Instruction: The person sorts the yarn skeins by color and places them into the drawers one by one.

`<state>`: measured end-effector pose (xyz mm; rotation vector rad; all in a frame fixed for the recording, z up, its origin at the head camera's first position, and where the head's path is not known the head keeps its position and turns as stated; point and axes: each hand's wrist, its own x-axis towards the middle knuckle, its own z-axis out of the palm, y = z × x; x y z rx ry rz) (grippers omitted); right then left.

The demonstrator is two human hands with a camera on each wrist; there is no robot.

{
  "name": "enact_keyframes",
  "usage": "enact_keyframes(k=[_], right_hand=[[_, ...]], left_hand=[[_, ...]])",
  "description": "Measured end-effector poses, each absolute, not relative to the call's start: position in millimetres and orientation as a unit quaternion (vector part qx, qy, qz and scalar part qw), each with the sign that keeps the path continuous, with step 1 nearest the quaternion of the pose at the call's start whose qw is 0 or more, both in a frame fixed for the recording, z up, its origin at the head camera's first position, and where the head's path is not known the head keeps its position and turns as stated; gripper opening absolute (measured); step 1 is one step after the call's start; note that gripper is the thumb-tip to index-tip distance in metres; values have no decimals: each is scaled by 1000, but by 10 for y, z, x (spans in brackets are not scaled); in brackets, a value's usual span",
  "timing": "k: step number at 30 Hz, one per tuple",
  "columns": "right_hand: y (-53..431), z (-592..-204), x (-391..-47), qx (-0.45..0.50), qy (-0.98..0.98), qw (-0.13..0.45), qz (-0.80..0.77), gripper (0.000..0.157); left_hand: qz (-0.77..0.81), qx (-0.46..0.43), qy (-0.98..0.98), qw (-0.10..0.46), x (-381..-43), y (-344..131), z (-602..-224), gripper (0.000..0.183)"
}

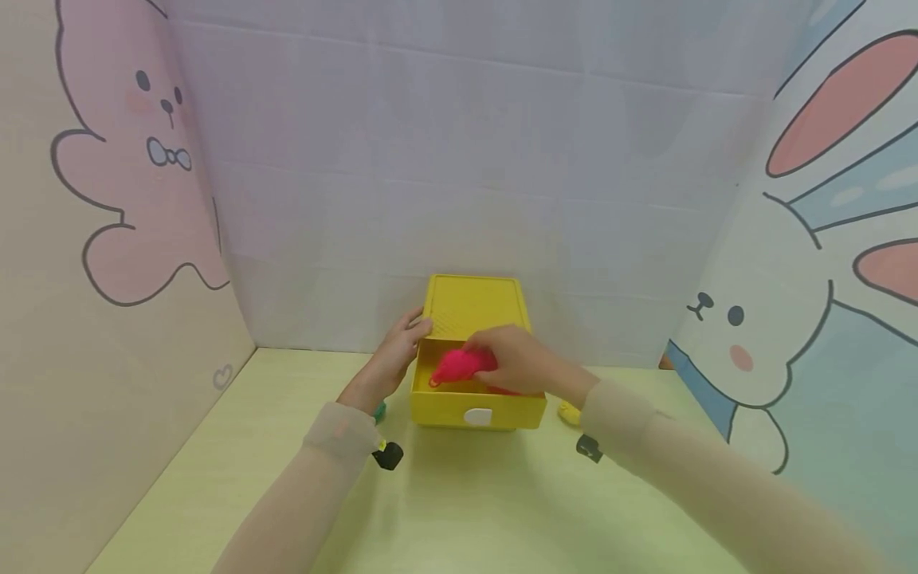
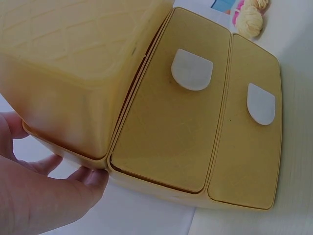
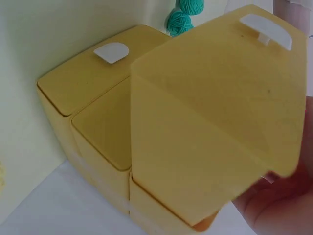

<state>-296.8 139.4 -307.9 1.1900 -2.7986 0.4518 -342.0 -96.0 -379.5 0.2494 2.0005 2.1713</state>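
Currently, a yellow drawer unit [image 1: 476,303] stands near the middle of the bench's [image 1: 459,510] rear edge; top drawer [image 1: 436,408] pulled out toward the near edge, lower two closed in the wrist views. Pink bundle [image 1: 456,365] is inside the top drawer. Right hand [image 1: 515,359] reaches in across the drawer's front right corner, thumb and fingers curled about the bundle. Left hand [image 1: 390,359] rests at the unit's upper left edge: fingers apart, loosely extended, touching the side wall. Green yarn [image 1: 380,411] lies on the bench left of the unit, partly hidden by the left wrist. Yellow yarn [image 1: 570,413] lies off the unit's right side, beside the right forearm.
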Motion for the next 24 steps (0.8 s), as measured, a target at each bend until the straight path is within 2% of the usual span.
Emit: enact_keyframes(k=[9,16,24], right_hand=[[1202,-3181,-2994,373,-916,-7,146,35],[1118,-3220,-3037,389,-909,1,150,34],[1072,-3296,-3087,377,-911,-25,167,37]], left_hand=[[730,83,672,91,-3402,-965,-3783,66],[731,83,670,94,-3404,-966,-3784,66],[732,84,670,92,-3395,-967,-3781,65]])
